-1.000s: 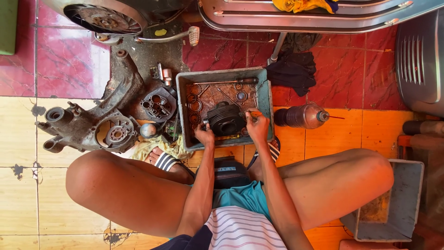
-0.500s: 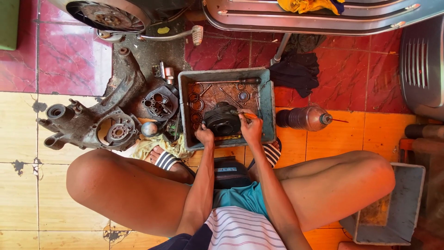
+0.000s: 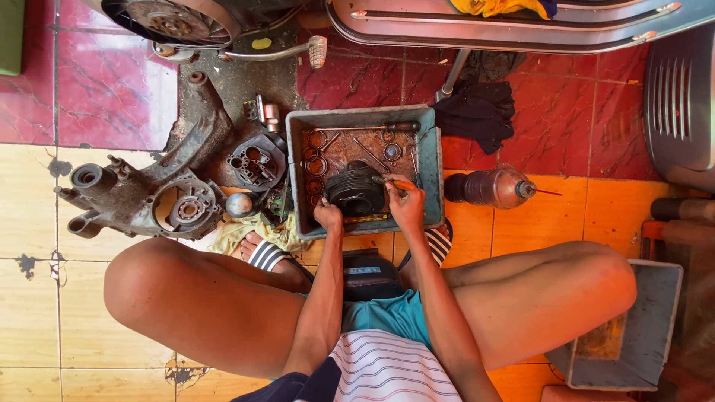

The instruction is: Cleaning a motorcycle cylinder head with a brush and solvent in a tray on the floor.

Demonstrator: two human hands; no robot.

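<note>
Since 1 second ago, the right hand (image 3: 406, 205) has slid from the right edge of the dark round finned metal engine part (image 3: 355, 190) toward its top, and the thin orange-handled tool (image 3: 392, 182) now lies across the part's upper right side; the left hand (image 3: 328, 216) has stayed at the part's lower left edge; the 2 hands sit apart, the right one closed around the tool's handle, the left one pressed against the part, though whether its fingers grip it cannot be told; the part rests in the middle of the grey rectangular plastic tray (image 3: 299, 171), among rusty rings and small tools on the tray's floor; left of the tray lies a grimy grey cast-metal engine casing (image 3: 138, 197); right of it a dark plastic bottle (image 3: 488, 186) lies on its side on the orange tile; beyond the tray a black crumpled cloth (image 3: 477, 112) rests on red tile.
</note>
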